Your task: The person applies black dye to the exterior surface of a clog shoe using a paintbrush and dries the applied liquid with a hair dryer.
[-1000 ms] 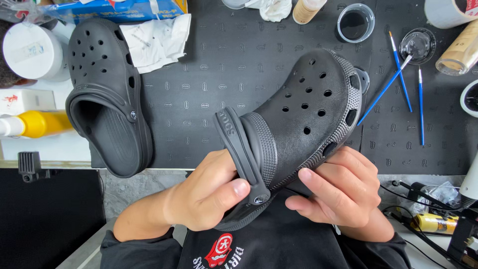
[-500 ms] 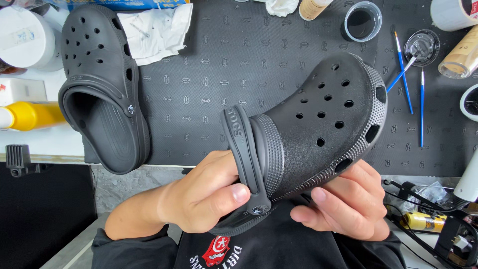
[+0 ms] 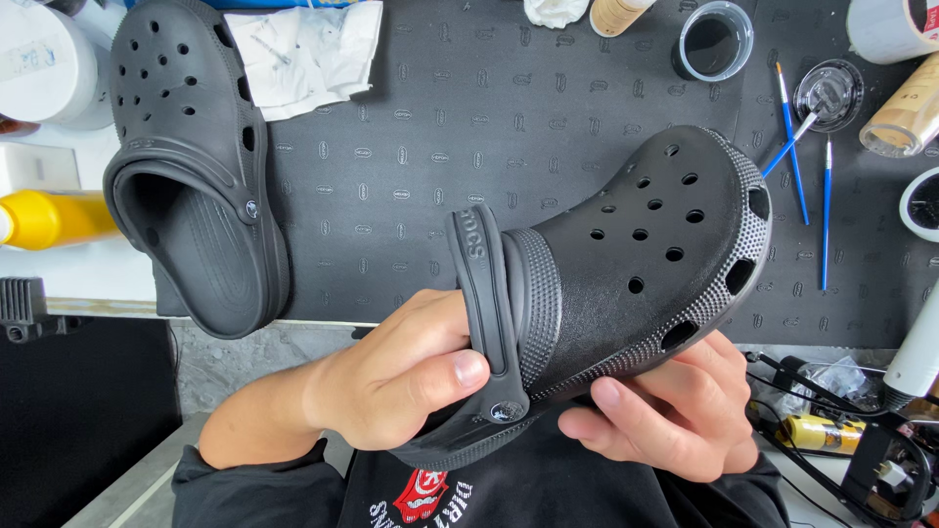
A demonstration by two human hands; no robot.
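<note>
I hold a black perforated clog (image 3: pixel 636 264) in both hands above the near edge of a dark patterned mat (image 3: pixel 469 137), its toe pointing up and to the right. My left hand (image 3: pixel 391 381) grips the heel end, thumb pressed against the swung-forward strap. Under the sole, my right hand (image 3: pixel 675 411) cups the shoe from below with its fingers curled along the edge. The matching second clog (image 3: pixel 196 166) lies on the mat at the left, opening toward me.
Crumpled white paper (image 3: pixel 303 49) lies beside the second clog. A cup of black paint (image 3: pixel 712 41), two blue brushes (image 3: pixel 792 137), a clear lid (image 3: pixel 827 93) and jars stand at the top right. A yellow bottle (image 3: pixel 49 217) lies at the left edge. Cables and small tools sit at the lower right.
The held clog has tilted and shifted rightward, its toe swinging farther right and nearer the camera. My right hand slid further under the sole. The other clog stays put.
</note>
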